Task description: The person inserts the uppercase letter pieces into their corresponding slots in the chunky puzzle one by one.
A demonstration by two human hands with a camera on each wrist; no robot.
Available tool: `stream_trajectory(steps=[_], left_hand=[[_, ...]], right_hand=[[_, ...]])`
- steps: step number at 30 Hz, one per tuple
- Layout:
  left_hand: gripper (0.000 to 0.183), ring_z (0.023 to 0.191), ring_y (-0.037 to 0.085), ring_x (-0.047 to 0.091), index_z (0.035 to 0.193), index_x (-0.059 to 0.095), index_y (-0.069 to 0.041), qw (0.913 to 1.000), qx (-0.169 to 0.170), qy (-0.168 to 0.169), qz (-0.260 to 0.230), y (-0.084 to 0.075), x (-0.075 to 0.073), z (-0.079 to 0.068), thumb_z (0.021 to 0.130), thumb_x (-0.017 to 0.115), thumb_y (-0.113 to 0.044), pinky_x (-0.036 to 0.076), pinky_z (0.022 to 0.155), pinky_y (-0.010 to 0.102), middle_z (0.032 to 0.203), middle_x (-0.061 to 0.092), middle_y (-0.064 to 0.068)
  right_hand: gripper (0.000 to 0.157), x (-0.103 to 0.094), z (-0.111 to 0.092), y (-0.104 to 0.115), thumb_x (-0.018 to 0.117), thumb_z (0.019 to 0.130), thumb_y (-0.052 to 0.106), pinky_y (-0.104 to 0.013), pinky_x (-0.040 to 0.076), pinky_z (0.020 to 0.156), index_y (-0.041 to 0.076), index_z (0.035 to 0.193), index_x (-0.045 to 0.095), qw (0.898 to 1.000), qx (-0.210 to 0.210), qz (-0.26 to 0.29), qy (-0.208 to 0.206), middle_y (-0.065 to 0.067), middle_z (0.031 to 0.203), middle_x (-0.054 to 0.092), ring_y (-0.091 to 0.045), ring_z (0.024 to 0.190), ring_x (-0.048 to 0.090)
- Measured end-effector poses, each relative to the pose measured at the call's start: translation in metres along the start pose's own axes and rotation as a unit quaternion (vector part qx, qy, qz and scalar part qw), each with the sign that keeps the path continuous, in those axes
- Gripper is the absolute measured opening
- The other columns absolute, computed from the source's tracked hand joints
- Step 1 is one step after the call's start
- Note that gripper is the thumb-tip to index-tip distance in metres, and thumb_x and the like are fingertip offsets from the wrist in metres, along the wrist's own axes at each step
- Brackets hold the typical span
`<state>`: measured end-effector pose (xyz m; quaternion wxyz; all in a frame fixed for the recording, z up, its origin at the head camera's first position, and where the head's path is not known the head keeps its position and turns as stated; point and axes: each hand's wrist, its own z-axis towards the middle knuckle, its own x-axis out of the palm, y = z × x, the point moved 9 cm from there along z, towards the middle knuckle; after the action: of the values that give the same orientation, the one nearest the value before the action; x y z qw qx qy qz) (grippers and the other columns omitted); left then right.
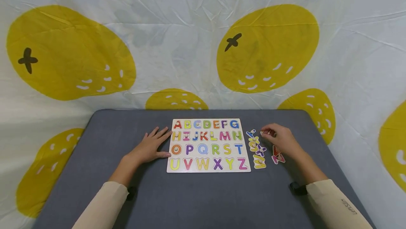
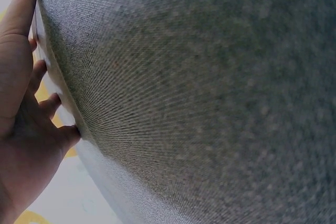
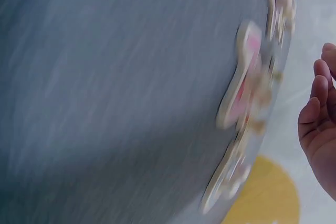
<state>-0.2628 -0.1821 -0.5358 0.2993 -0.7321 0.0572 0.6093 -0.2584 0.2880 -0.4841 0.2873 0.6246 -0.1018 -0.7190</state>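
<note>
A wooden alphabet puzzle board [image 1: 196, 142] lies on the table, with small knobs on the letters of its upper two rows and on the O. My left hand [image 1: 152, 147] rests at the board's left edge with its fingers spread. To the right of the board, my right hand [image 1: 280, 139] pinches a small letter piece [image 1: 262, 133], mostly hidden by the fingers. Loose pieces lie near that hand: a blue one [image 1: 251, 133], a purple X [image 1: 261, 150], a yellow W-shaped piece [image 1: 259, 162] and a pink Z [image 1: 278, 158]. Motion blurs the pink piece [image 3: 241, 77] in the right wrist view.
The grey table [image 1: 196, 200] extends around the board. A pale cloth [image 1: 177, 56] with big yellow fruit shapes hangs behind it and along its sides. Beside the pink Z, a red piece [image 1: 276, 149] sits partly under the right hand.
</note>
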Motion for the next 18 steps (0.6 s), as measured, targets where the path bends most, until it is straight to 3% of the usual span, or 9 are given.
stream_trajectory(steps=[7,18], left_hand=[[0.097,0.158,0.048,0.013,0.165,0.028,-0.023,1.0000,-0.004,0.002,0.001,0.000,0.002,0.000,0.088,0.076,-0.056,0.014,0.117,0.078,0.172,0.024,0.010],[0.097,0.156,0.050,0.016,0.165,0.030,-0.020,1.0000,-0.001,-0.004,0.009,-0.002,0.001,-0.001,0.088,0.074,-0.059,0.016,0.116,0.079,0.171,0.026,0.012]], right_hand=[[0.020,-0.026,-0.021,-0.035,0.078,0.093,0.014,-0.025,0.047,0.066,0.004,0.111,0.075,0.999,0.022,-0.029,-0.039,-0.006,0.091,0.070,-0.011,0.078,0.057],[0.022,-0.040,-0.037,-0.085,0.080,0.093,0.021,-0.024,0.043,0.067,0.007,0.109,0.075,0.996,0.071,-0.047,-0.040,-0.006,0.091,0.069,-0.013,0.079,0.053]])
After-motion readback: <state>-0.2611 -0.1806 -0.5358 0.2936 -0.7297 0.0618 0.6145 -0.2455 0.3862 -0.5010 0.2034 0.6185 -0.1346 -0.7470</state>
